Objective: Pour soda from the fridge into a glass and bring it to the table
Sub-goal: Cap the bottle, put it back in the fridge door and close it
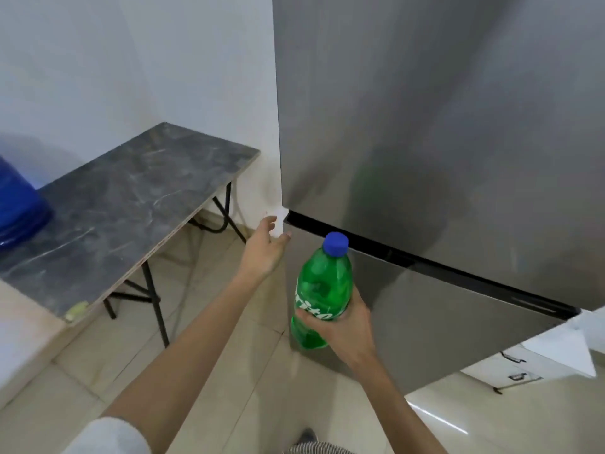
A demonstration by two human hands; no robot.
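Note:
A green soda bottle [319,290] with a blue cap stands upright in my right hand [340,326], which grips it around the label, in front of the fridge's lower door. The steel fridge [442,126] fills the right of the view, both doors shut. My left hand [266,249] is open, its fingertips at the left corner of the fridge where the two doors meet. A grey marble-look folding table [131,204] stands to the left against the wall. No glass is in view.
A blue container [19,198] sits on the table's left end. A light counter edge [19,322] lies at the near left. White drawers [514,368] with dark handles are at the lower right. Beige floor tiles [212,339] lie underfoot.

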